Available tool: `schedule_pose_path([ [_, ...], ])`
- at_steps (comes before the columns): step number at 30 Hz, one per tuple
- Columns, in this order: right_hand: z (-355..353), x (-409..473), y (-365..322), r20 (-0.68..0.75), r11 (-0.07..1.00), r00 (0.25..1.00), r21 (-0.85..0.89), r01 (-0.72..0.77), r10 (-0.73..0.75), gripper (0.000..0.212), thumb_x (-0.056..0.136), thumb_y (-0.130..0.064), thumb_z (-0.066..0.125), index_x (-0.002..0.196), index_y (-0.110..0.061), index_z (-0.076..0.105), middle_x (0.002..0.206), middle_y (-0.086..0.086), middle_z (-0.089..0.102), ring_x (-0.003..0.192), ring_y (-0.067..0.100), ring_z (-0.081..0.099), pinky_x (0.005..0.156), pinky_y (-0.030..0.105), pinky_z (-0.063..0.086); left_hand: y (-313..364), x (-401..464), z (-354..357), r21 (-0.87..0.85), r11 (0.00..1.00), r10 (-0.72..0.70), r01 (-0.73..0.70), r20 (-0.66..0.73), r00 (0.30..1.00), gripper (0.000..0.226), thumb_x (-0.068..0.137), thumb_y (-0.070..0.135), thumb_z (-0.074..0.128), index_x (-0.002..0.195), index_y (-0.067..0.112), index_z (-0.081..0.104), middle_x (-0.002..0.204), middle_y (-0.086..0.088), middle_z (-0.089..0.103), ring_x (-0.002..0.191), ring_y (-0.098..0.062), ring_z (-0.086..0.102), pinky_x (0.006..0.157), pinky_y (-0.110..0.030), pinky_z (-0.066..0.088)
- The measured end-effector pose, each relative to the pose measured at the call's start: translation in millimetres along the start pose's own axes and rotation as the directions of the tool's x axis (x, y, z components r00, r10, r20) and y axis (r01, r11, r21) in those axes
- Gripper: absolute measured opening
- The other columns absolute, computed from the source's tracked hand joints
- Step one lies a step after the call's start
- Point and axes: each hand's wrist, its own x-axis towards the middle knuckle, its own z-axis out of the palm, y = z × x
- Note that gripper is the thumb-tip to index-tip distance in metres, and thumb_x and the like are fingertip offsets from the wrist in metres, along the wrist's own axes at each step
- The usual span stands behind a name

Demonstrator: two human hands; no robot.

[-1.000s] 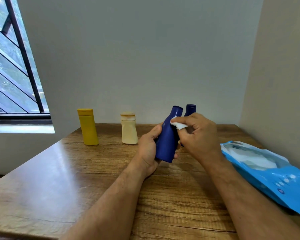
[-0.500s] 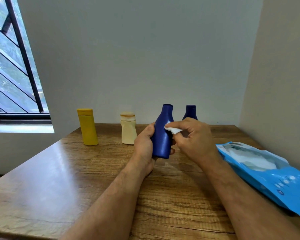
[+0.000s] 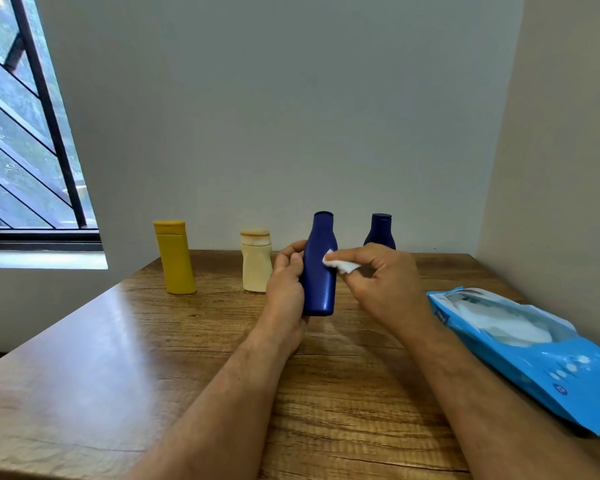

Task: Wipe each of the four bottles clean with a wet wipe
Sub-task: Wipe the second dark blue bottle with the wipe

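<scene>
- Head view: we hold the dark blue bottle (image 3: 319,271) upright just above the table (image 3: 118,358), toward the far edge near its middle, cap up and base down, so its long axis runs vertically.
- Our left hand (image 3: 286,289) wraps the bottle's left side, fingers curled round the body.
- Our right hand (image 3: 378,282) pinches a folded wet wipe (image 3: 338,263) between thumb and fingers and presses it to the bottle's right shoulder.
- We judge the step in hand to be wiping this bottle; the next move calls for dragging the wipe down the body while the left hand turns the bottle to bring up the unwiped sides.
- Along the far edge stand the second blue bottle (image 3: 380,232), partly hidden behind our right hand, the cream bottle (image 3: 256,261) and the yellow bottle (image 3: 174,258), all upright, caps up.
- An opened blue wipes pack (image 3: 534,348) lies at the right edge.
</scene>
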Motion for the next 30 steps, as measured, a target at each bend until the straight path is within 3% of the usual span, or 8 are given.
schedule_pose_path([
  [3,-3.0,1.9,-0.8,-0.128,0.998,0.990,0.053,-0.044,0.050,0.027,0.091,-0.016,0.063,0.112,-0.030,0.072,0.097,-0.013,0.069,0.083,0.002,0.061,0.068,0.010,0.047,-2.1,-2.6,1.9,0.080,0.996,-0.039,0.034,0.059,0.998,0.024,0.107,0.030,0.041,0.119,0.026,0.062,0.110,-0.006,0.071,0.084,-0.018,0.064,0.064,-0.031,0.052],
  [6,-6.0,1.3,-3.0,-0.118,0.997,0.991,0.056,-0.058,0.064,0.024,0.089,-0.016,0.066,0.107,-0.030,0.074,0.095,-0.015,0.070,0.082,0.001,0.063,0.066,0.010,0.048,-1.4,-2.7,0.8,0.071,0.996,-0.062,0.055,0.090,0.994,0.026,0.106,0.034,0.042,0.120,0.023,0.062,0.105,-0.007,0.071,0.079,-0.017,0.063,0.063,-0.030,0.051],
  [9,-5.1,-1.8,-9.2,0.112,0.983,0.988,0.135,-0.125,0.110,0.019,0.085,-0.014,0.072,0.096,-0.028,0.078,0.084,-0.014,0.073,0.065,0.000,0.063,0.053,0.011,0.045,-0.2,-1.1,-2.6,-0.038,0.997,-0.058,0.062,0.094,0.994,0.036,0.101,0.038,0.053,0.129,0.015,0.058,0.098,-0.005,0.072,0.073,-0.014,0.067,0.060,-0.030,0.053],
  [12,-2.5,-4.4,-12.2,0.289,0.966,0.949,0.183,-0.183,0.125,0.015,0.084,-0.015,0.073,0.095,-0.022,0.079,0.084,-0.005,0.074,0.053,0.012,0.061,0.045,0.023,0.049,0.3,1.9,-4.3,-0.136,0.989,-0.047,0.056,0.071,0.996,0.037,0.097,0.029,0.058,0.131,0.012,0.056,0.092,-0.006,0.074,0.073,-0.019,0.069,0.068,-0.036,0.056],
  [18,-3.6,-2.1,-13.9,0.008,0.940,0.984,0.295,-0.173,0.178,0.019,0.089,-0.015,0.068,0.102,-0.026,0.077,0.077,-0.012,0.069,0.053,0.005,0.060,0.045,0.021,0.049,2.6,-5.6,-1.8,-0.019,0.987,-0.156,0.160,0.132,0.979,0.037,0.093,0.038,0.061,0.117,0.010,0.066,0.089,-0.010,0.068,0.064,-0.018,0.060,0.053,-0.029,0.046],
  [22,-6.1,0.1,-11.9,-0.091,0.941,0.972,0.284,-0.182,0.215,0.019,0.090,-0.017,0.067,0.105,-0.027,0.073,0.093,-0.004,0.068,0.056,0.001,0.062,0.045,0.017,0.049,2.7,-10.2,1.4,-0.010,0.981,-0.188,0.193,0.186,0.964,0.037,0.092,0.036,0.062,0.114,0.008,0.067,0.093,-0.013,0.071,0.069,-0.021,0.062,0.060,-0.032,0.049],
  [27,-6.0,-2.2,-16.4,0.190,0.940,0.960,0.238,-0.246,0.204,0.019,0.086,-0.014,0.072,0.093,-0.031,0.078,0.089,-0.006,0.071,0.055,0.013,0.062,0.047,0.025,0.053,3.2,-6.5,0.6,-0.139,0.972,-0.169,0.192,0.161,0.972,0.022,0.094,0.024,0.060,0.099,0.006,0.071,0.087,-0.012,0.072,0.076,-0.022,0.066,0.070,-0.034,0.053],
  [30,-3.8,-5.4,-19.9,0.384,0.959,0.906,0.142,-0.247,0.177,0.021,0.084,-0.011,0.072,0.093,-0.030,0.079,0.087,-0.008,0.072,0.051,0.012,0.061,0.048,0.027,0.054,2.0,-0.7,-1.5,-0.214,0.961,-0.142,0.175,0.159,0.977,0.031,0.098,0.025,0.053,0.120,0.010,0.068,0.091,-0.013,0.070,0.080,-0.024,0.066,0.077,-0.039,0.054],
])
